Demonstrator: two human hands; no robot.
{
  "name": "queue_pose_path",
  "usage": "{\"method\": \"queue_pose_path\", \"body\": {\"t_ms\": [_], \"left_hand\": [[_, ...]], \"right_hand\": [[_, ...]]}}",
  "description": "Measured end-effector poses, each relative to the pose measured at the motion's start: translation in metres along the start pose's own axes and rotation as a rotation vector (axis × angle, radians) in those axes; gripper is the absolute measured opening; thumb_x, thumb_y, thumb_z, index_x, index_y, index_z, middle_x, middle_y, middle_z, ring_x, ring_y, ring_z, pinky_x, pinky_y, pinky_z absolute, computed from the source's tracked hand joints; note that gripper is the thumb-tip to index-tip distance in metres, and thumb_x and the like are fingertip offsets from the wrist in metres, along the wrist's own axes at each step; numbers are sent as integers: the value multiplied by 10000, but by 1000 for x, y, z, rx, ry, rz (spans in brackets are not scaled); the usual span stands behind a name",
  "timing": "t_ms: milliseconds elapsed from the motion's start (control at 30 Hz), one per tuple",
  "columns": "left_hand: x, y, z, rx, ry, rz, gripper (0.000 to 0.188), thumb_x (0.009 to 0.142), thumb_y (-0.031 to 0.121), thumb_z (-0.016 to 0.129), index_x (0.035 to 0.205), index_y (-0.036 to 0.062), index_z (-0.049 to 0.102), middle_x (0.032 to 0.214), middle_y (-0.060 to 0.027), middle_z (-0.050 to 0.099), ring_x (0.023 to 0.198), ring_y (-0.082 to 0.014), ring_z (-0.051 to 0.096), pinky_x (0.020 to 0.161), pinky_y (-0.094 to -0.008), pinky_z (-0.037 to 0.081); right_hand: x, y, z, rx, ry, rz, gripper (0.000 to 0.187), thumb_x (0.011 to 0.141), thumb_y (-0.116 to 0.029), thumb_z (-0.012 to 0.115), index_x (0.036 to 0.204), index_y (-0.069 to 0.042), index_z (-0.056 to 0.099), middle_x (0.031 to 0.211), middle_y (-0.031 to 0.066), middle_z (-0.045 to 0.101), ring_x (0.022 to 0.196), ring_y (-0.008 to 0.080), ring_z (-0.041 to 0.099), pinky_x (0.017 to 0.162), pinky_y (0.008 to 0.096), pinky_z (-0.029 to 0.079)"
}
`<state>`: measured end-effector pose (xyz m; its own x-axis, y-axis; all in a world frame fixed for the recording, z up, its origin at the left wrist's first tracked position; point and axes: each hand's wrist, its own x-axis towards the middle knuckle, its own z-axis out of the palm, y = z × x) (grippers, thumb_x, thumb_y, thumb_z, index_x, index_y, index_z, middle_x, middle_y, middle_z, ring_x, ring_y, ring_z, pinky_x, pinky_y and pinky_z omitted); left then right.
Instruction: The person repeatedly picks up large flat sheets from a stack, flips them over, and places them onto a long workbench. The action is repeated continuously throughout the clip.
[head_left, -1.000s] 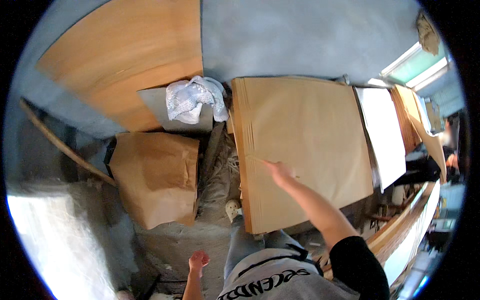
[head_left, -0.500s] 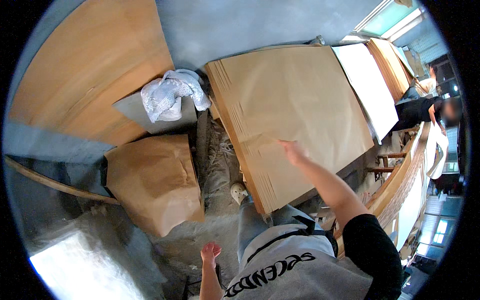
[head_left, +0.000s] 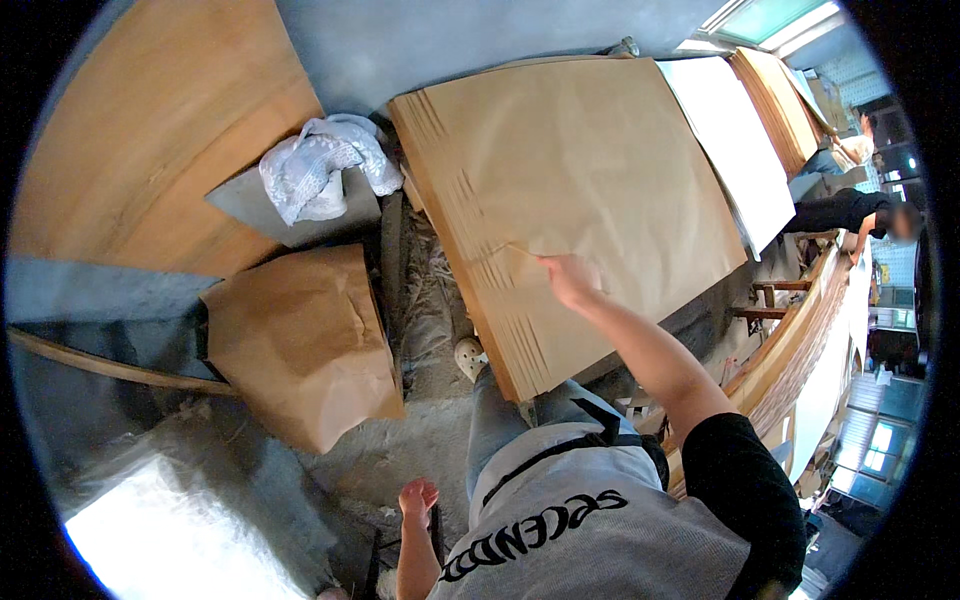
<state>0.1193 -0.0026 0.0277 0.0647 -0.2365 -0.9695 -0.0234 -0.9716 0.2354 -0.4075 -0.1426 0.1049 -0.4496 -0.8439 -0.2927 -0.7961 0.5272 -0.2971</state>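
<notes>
A wide stack of brown paper sheets point(head_left: 600, 170) lies slanting in front of me, its left edge fanned into several stepped bundles. Over the left part of the stack, my right hand point(head_left: 573, 281) is closed, its fingertips together at the top sheet. A thin pale line runs left from those fingertips; whether it is a slim stick or a crease in the paper I cannot make out. Low and to the left, away from the stack, hangs my left hand point(head_left: 418, 494), empty, its fingers loosely bent and apart from anything.
Brown paper point(head_left: 300, 340) covers a block on the left. A patterned white cloth point(head_left: 325, 165) lies on a grey board point(head_left: 245, 205). White sheets point(head_left: 725, 150) adjoin the stack's right side. A person in dark clothes point(head_left: 845, 212) works at the far right beside a long wooden bench point(head_left: 790, 345).
My right hand has shifted slightly left over the stack, and the pale line has moved with it. The view has tilted a little. The person at the far right has bent lower.
</notes>
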Motion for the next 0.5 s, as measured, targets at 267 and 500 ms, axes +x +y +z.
{"method": "queue_pose_path", "body": {"t_ms": [267,500], "left_hand": [[-12,-7,23,2,33,40,122,811,149,515,871,47,541,731,-106,604,601,-218,601,526,-322,513],[-14,-36,32,-13,-20,64,134,807,171,526,848,46,552,744,-99,601,605,-201,596,534,-308,511]], "right_hand": [[-2,-5,-9,-28,-44,-5,369,767,-108,442,1077,-270,560,804,98,609,693,274,589,571,399,463],[-2,-34,-22,-99,-153,-26,383,756,-105,451,1081,-279,557,800,102,612,686,273,593,559,401,463]]}}
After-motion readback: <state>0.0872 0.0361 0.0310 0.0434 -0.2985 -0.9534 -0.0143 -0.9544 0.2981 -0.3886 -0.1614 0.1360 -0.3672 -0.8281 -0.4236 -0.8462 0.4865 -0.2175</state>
